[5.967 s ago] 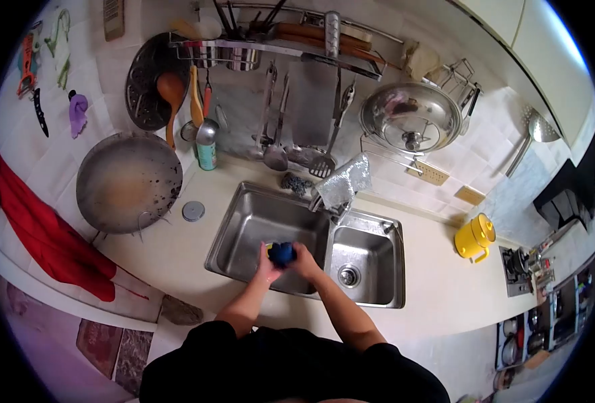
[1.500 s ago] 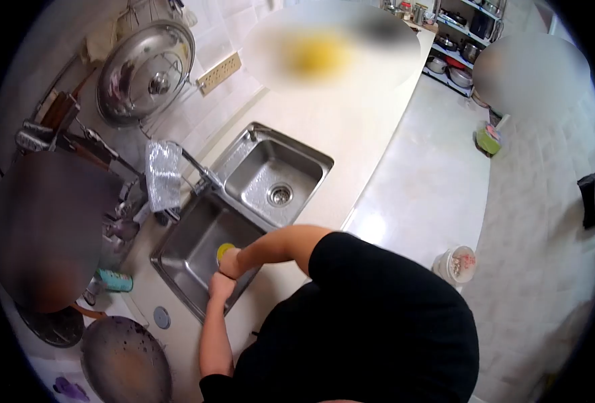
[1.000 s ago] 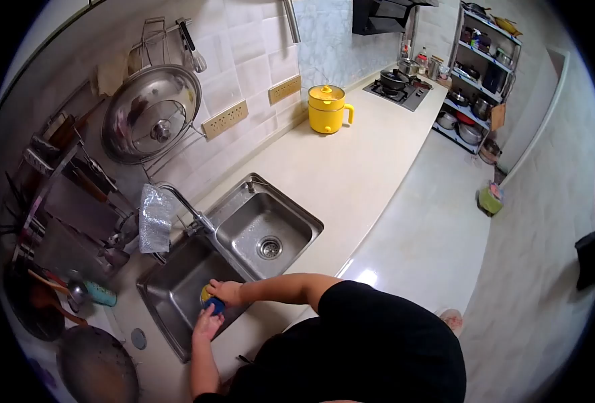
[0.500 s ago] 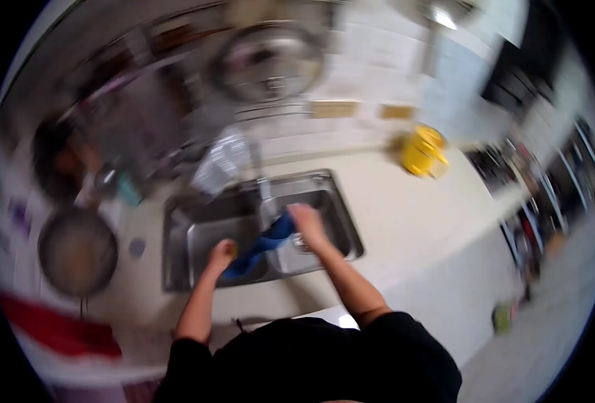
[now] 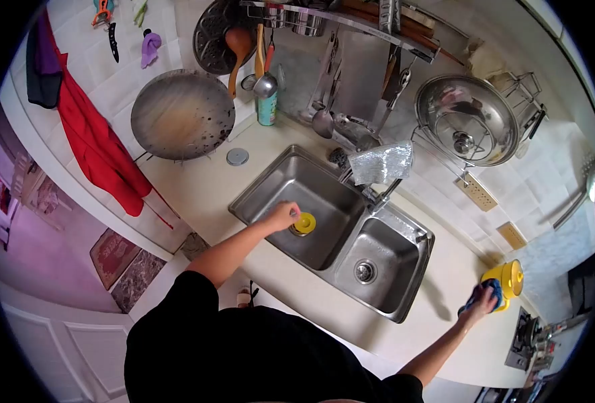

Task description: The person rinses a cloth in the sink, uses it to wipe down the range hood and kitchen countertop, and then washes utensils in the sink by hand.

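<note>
Holds a bunched blue cloth [image 5: 477, 293] in the right hand [image 5: 489, 301], close in against the side of the yellow pot [image 5: 510, 277] on the worktop [image 5: 297, 305]. Keeps the left hand [image 5: 285, 214] narrow, with fingertips at the edge of the yellow disc [image 5: 305, 222], over the larger basin [image 5: 321, 191]; cannot tell whether pinching it or only touching. Shows the disc above the drain, partly covering it; cannot tell if resting on the bottom. To the right, see the smaller basin [image 5: 395, 254], and behind, between both basins, the tap [image 5: 376, 203] beside silvery wrap [image 5: 383, 163]. Beyond the yellow pot, see the stove [image 5: 521, 346].
</note>
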Tool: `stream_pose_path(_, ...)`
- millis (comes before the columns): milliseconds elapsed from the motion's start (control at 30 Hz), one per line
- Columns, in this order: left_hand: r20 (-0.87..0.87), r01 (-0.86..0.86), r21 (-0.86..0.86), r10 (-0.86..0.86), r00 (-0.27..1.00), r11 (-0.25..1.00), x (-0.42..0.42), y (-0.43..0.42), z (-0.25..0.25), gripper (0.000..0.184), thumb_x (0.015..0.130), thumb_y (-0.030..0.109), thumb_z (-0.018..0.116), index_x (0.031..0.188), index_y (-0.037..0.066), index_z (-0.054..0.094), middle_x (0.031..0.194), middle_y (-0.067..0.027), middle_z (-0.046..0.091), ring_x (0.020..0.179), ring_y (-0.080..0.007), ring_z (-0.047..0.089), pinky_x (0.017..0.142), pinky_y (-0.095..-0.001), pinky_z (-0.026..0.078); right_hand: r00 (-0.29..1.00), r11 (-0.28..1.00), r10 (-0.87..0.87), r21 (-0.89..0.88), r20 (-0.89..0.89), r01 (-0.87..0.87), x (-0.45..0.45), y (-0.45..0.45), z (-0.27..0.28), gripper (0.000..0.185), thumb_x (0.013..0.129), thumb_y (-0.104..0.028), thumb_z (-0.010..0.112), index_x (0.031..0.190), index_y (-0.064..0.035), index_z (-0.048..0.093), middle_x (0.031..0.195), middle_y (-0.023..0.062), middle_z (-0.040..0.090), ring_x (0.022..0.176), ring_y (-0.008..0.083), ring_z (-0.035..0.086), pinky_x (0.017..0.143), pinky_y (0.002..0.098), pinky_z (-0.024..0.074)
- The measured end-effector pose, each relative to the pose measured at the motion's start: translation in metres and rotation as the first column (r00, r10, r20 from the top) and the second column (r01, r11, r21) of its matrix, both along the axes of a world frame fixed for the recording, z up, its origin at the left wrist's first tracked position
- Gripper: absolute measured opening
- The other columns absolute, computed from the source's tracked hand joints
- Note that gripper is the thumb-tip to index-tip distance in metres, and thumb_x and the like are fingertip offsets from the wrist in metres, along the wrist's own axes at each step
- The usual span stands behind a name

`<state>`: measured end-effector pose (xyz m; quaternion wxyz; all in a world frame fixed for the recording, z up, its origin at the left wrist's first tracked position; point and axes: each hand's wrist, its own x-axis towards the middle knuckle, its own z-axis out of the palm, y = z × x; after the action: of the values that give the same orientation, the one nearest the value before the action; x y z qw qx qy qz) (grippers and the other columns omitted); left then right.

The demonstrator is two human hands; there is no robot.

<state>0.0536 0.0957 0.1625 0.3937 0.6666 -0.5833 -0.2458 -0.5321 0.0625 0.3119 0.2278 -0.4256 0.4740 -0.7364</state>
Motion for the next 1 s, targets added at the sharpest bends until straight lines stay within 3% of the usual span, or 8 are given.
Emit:
stream_pose_path(33,0.095,-0.009,-0.027,0.012,0.995,1.000,0.009,0.001,0.010,0.016,0.073,0.019,0.065,0.082,0.007,0.059,0.076,-0.0101,0.060,0.074,-0.0230,0.059,0.067,-0.0342,0.046,0.993,0.991,0.047,0.127,-0.111,-0.032,-0.025,-0.016,-0.041,0.019,0.088,-0.019,0.049,0.103,-0.0073,0.051,0.078,0.0012,0.055,0.069,0.0089,0.052,0.053,0.0237,0.0414)
stream_pose_path(100,0.013,-0.035,-0.029,0.035,0.999,0.999,0.036,-0.013,-0.004,0.017,0.073,0.019,0.065,0.084,0.007,0.059,0.078,-0.0105,0.059,0.076,-0.0221,0.057,0.068,-0.0338,0.045,0.890,0.856,0.329,0.299,0.315,-0.422,-0.065,-0.027,-0.148,0.032,0.085,-0.017,0.052,0.115,-0.0082,0.048,0.084,0.0008,0.056,0.070,0.0103,0.055,0.057,0.0236,0.0421)
stream_pose_path(167,-0.040,-0.057,-0.015,0.056,0.998,0.998,0.062,-0.030,0.009,0.019,0.073,0.020,0.065,0.085,0.007,0.059,0.080,-0.0109,0.058,0.077,-0.0214,0.056,0.070,-0.0330,0.045,0.976,0.788,0.190,0.610,-0.110,-0.085,0.029,-0.007,-0.137,0.036,0.083,-0.017,0.053,0.119,-0.0092,0.048,0.085,0.0008,0.057,0.068,0.0109,0.055,0.055,0.0230,0.0417)
stream_pose_path(333,-0.178,-0.275,-0.180,0.244,0.953,0.944,0.132,-0.072,0.071,0.026,0.075,0.021,0.063,0.095,0.004,0.057,0.093,-0.0129,0.056,0.085,-0.0233,0.057,0.075,-0.0329,0.044,0.778,0.578,0.614,0.595,0.135,-0.559,0.246,0.032,-0.106,0.022,0.084,-0.012,0.055,0.102,0.0003,0.059,0.088,0.0060,0.063,0.070,0.0126,0.059,0.061,0.0229,0.0480)
stream_pose_path(467,-0.251,-0.412,-0.448,0.331,0.910,0.794,0.193,-0.115,0.123,0.037,0.076,0.020,0.062,0.106,0.001,0.050,0.103,-0.0166,0.050,0.095,-0.0289,0.052,0.081,-0.0359,0.042,0.566,0.413,0.823,0.638,0.043,-0.649,0.392,0.026,-0.070,0.022,0.086,-0.016,0.055,0.100,-0.0004,0.059,0.089,0.0041,0.062,0.076,0.0118,0.058,0.067,0.0235,0.0464)
stream_pose_path(733,-0.232,-0.370,-0.568,0.288,0.929,0.735,0.251,-0.172,0.139,0.034,0.075,0.015,0.063,0.103,0.001,0.049,0.095,-0.0141,0.058,0.090,-0.0300,0.053,0.079,-0.0386,0.041,0.585,0.616,0.788,0.251,-0.194,-0.747,0.661,-0.087,0.029,0.023,0.083,-0.015,0.057,0.101,-0.0007,0.058,0.084,0.0009,0.059,0.074,0.0087,0.053,0.065,0.0211,0.0424)
stream_pose_path(867,-0.197,-0.207,-0.585,0.111,0.974,0.784,0.251,-0.172,0.138,0.022,0.076,0.010,0.061,0.095,0.001,0.054,0.082,-0.0128,0.060,0.078,-0.0275,0.058,0.068,-0.0365,0.045,0.791,0.874,0.480,0.131,-0.380,-0.467,0.731,-0.149,0.078,0.033,0.078,-0.017,0.061,0.104,0.0025,0.057,0.084,0.0073,0.062,0.074,0.0135,0.056,0.067,0.0265,0.0445)
stream_pose_path(1000,-0.175,-0.033,-0.487,-0.061,0.983,0.873,0.229,-0.136,0.172,0.019,0.077,0.007,0.059,0.095,0.003,0.054,0.091,-0.0103,0.060,0.076,-0.0250,0.058,0.066,-0.0336,0.045,0.784,0.918,0.391,0.142,-0.483,-0.371,0.746,-0.188,0.093,0.033,0.074,-0.022,0.063,0.098,-0.0010,0.060,0.085,0.0164,0.064,0.082,0.0286,0.062,0.072,0.0351,0.0462)
